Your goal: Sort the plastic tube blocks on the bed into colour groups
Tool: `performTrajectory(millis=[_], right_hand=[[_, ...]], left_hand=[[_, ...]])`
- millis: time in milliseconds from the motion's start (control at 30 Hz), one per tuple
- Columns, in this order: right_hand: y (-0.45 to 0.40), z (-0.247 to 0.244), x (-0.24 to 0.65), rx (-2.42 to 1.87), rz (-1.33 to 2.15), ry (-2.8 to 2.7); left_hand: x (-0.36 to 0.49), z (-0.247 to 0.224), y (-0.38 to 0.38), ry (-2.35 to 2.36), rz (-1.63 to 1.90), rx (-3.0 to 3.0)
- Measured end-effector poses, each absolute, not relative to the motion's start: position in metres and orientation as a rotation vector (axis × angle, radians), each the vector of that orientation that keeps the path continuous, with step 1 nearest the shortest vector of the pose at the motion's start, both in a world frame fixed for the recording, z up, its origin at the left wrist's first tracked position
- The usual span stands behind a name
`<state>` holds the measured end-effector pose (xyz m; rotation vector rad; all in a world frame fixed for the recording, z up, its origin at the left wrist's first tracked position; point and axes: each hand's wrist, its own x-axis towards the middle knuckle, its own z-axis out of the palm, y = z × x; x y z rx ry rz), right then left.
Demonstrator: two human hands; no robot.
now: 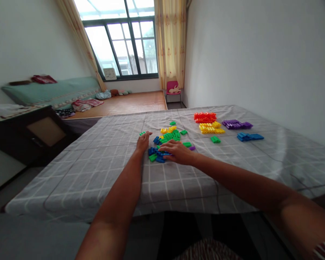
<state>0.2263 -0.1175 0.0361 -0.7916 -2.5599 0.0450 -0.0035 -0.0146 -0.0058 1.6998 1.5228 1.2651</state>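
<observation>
Loose plastic building blocks lie in a mixed pile on the cloth, with green blocks (171, 136) in its middle and blue blocks (153, 151) nearer to me. My right hand (177, 151) reaches over the near side of the pile, thumb and fingers apart, touching blue blocks under it. At the pile's left edge my left hand (143, 141) rests on its side, its fingers stretched out and partly hidden. Just beyond those fingers a green block (142, 133) shows; whether they touch it I cannot tell. Yellow blocks (168, 129) lie at the far side of the pile.
To the right stand grouped red blocks (205, 117), yellow blocks (211, 128), purple blocks (237, 124), blue blocks (250, 137) and a small green group (215, 139). A grey checked tablecloth (97, 169) covers the table. Behind are a bed (135, 103) and a pink chair (171, 85).
</observation>
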Motion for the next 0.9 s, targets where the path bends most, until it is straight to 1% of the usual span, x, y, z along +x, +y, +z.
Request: performTrajectory(millis=[100, 233, 433, 600, 667, 767, 900], right_hand=[[-0.117, 0.026, 0.197, -0.728, -0.082, -2.698], [-0.097, 0.021, 0.199, -0.978, -0.098, -2.669], [-0.060, 0.021, 0.245, -1.201, 0.230, -2.269], [-0.050, 0.014, 0.271, -1.372, 0.438, -1.935], [-0.048, 0.011, 0.276, -1.373, 0.376, -1.926], [-0.047, 0.010, 0.275, -1.300, 0.139, -1.968], [-0.052, 0.019, 0.256, -1.243, -0.006, -2.071]], left_hand=[[-0.008, -0.007, -0.015, 1.509, 1.275, 1.622], [-0.006, -0.009, -0.017, 1.477, 1.280, 1.593], [-0.003, -0.004, -0.020, 1.500, 1.237, 1.655], [0.000, -0.003, -0.024, 1.509, 1.052, 1.981], [0.003, -0.005, -0.025, 1.402, 1.028, 1.992], [0.007, -0.005, -0.025, 1.279, 1.084, 1.815], [0.006, -0.004, -0.022, 1.345, 1.180, 1.712]])
